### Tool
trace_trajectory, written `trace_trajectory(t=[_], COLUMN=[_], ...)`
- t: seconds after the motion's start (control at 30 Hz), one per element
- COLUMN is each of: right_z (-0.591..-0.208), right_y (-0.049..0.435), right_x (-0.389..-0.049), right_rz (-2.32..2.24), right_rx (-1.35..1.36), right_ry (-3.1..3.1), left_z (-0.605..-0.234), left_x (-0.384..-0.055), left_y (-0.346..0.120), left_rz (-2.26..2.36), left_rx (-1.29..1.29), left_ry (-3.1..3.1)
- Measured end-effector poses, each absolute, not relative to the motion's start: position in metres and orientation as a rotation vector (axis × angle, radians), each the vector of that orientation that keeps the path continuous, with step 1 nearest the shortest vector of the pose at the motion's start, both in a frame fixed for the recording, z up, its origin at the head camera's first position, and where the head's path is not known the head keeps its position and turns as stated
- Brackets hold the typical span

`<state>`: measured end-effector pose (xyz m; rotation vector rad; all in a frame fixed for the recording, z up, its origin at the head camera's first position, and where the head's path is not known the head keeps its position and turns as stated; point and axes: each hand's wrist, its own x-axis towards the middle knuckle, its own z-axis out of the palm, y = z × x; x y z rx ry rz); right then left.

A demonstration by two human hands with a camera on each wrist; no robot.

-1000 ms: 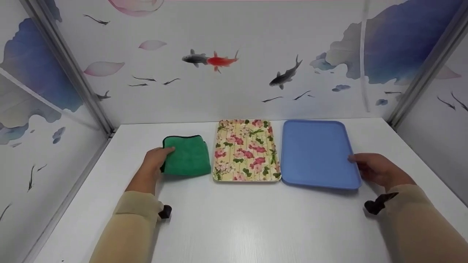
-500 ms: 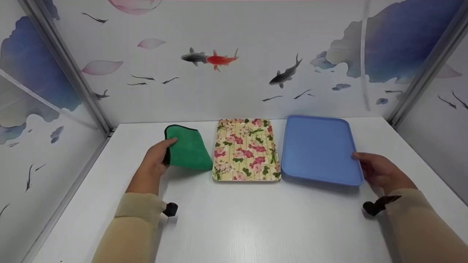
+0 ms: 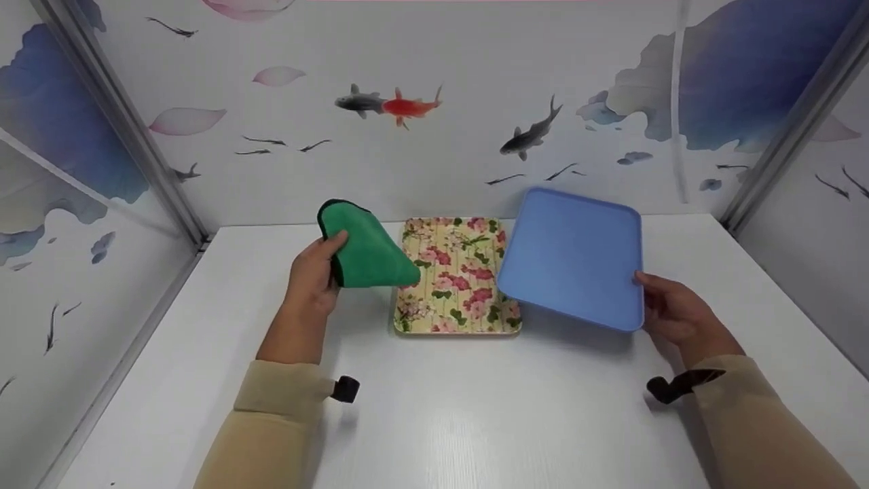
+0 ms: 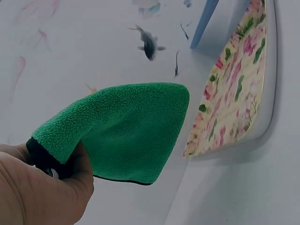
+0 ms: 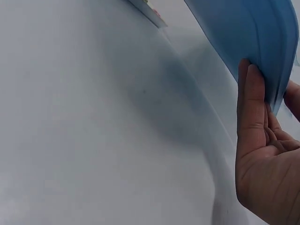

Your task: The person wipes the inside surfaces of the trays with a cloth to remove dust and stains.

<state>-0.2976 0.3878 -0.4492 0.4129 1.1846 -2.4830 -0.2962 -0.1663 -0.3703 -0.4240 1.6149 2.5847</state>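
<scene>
green cloth point(image 3: 370, 250) is pinched by the left hand point(image 3: 314, 272), in the air at the left of the floral tray point(image 3: 458, 292), which lies on the white surface point(image 3: 475, 401). at its right, the right hand point(image 3: 675, 311) grips the raised, tilted blue tray point(image 3: 577, 258) by the edge.

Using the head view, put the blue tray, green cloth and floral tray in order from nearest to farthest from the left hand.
1. Green cloth: held in the left hand.
2. Floral tray: in the middle, on the table.
3. Blue tray: farthest right, held by the right hand.
</scene>
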Motion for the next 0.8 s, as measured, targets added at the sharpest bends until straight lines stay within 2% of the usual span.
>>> trace_trajectory(t=[0.4, 0.8], right_z=[-0.449, -0.446], right_y=[0.357, 0.346], right_x=[-0.288, -0.284], right_rz=[-2.509, -2.499], right_rx=[0.295, 0.149], right_ry=[1.321, 1.394], left_z=[-0.362, -0.359], left_x=[-0.283, -0.288], left_y=[-0.128, -0.095], left_rz=[2.53, 2.357], left_rx=[-0.328, -0.304], left_ry=[1.768, 1.981])
